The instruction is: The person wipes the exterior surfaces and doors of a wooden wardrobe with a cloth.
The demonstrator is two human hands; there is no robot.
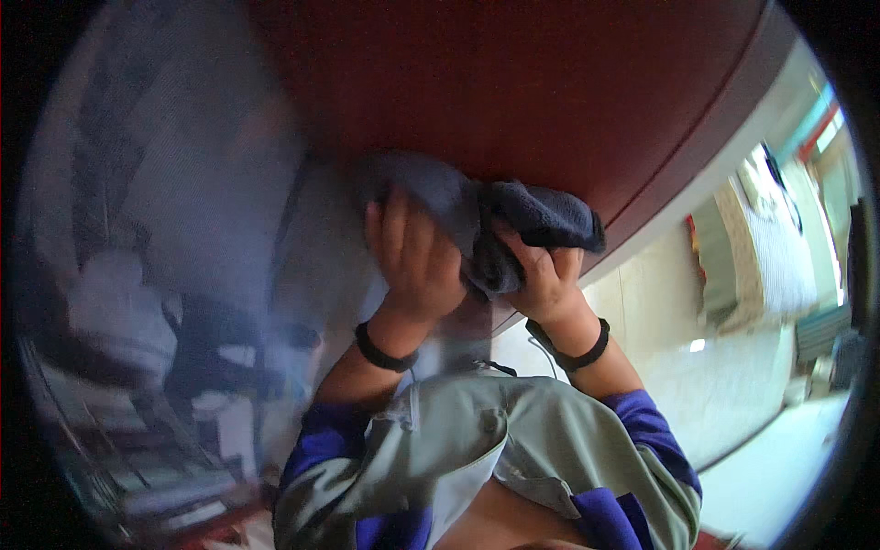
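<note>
A dark blue-grey cloth (541,211) is bunched between my two hands, against a glossy surface (211,183) on the left and a reddish-brown panel (513,82). My left hand (417,261) is on the cloth's left part, its fingers pointing away from me and its thumb hidden. On the other side, my right hand (545,284) grips the folded right part, with the fingers curled into it. A dark band circles each wrist.
Along the brown panel's right side runs a pale edge (733,151). A bed-like piece with striped covers (779,261) stands at the far right above a light tiled floor (651,367). Blurred shapes, apparently reflections, show in the glossy surface.
</note>
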